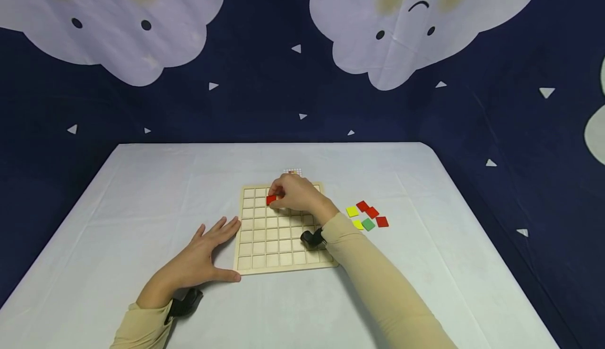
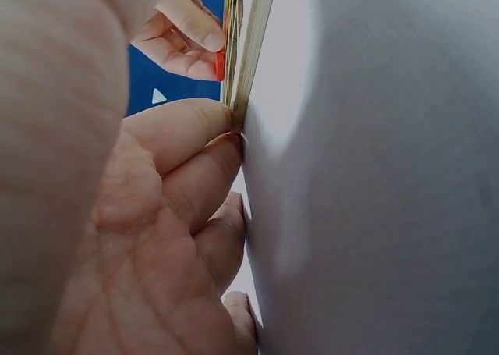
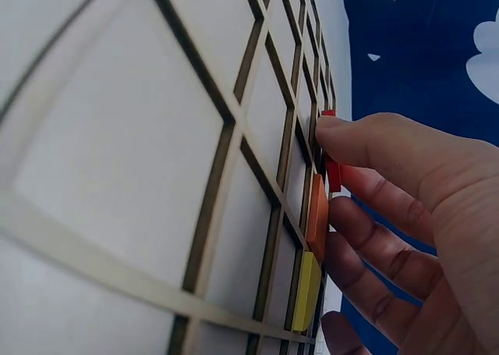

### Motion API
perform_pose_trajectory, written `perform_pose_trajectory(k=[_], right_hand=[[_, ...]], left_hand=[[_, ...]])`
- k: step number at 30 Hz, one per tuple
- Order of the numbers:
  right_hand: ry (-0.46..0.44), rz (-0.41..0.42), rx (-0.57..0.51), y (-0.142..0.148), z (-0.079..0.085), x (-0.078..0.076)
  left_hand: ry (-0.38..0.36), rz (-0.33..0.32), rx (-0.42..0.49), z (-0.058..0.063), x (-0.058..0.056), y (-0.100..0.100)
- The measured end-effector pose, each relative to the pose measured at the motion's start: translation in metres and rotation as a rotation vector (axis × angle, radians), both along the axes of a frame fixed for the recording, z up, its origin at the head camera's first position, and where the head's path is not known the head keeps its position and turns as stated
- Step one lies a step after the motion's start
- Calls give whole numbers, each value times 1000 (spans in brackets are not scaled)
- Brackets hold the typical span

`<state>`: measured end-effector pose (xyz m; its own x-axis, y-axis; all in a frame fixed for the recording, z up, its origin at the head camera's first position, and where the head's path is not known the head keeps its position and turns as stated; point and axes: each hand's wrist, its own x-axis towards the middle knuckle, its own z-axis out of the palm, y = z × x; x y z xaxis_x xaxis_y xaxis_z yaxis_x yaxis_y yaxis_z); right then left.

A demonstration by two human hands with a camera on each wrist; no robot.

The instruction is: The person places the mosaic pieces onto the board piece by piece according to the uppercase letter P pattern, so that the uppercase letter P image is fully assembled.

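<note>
Right wrist: yellow tile (image 3: 306, 294) on board (image 3: 117, 105); head: behind right hand (image 1: 299, 194).

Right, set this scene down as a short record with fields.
Right hand: pinches a red tile at the grid board
Left hand: touches the board's left edge
Set on board: orange tile, yellow tile
Loose, right of board: three red tiles, two yellow tiles, one green tile
Beyond board: small printed grid, partly hidden
</note>
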<state>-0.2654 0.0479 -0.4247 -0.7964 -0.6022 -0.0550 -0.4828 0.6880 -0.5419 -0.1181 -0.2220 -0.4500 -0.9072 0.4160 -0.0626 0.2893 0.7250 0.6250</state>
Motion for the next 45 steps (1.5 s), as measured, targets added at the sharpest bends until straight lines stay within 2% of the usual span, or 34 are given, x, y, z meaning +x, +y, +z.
perform_pose_trajectory(k=[10,19,30,36,40,45], right_hand=[[-26,-19,-10,-2,-1,-1],[-60,-40,-5,-2,-1,-1],[-73,-25,-10,-1,-1,-2],[-106,30,-80,11,3,-4],[-79,68,-102,24,10,-3],[-75,65,-110,48,20,-2]], left_hand=[[8,-8,24,-2,1,-1],[18,-13,6,-2,0,-1],[11,-8,0,-4,-1,-1],[2,-7,5,-2,-1,0],[1,-7,5,-1,0,-1],[-2,-3,7,-1,0,-1]])
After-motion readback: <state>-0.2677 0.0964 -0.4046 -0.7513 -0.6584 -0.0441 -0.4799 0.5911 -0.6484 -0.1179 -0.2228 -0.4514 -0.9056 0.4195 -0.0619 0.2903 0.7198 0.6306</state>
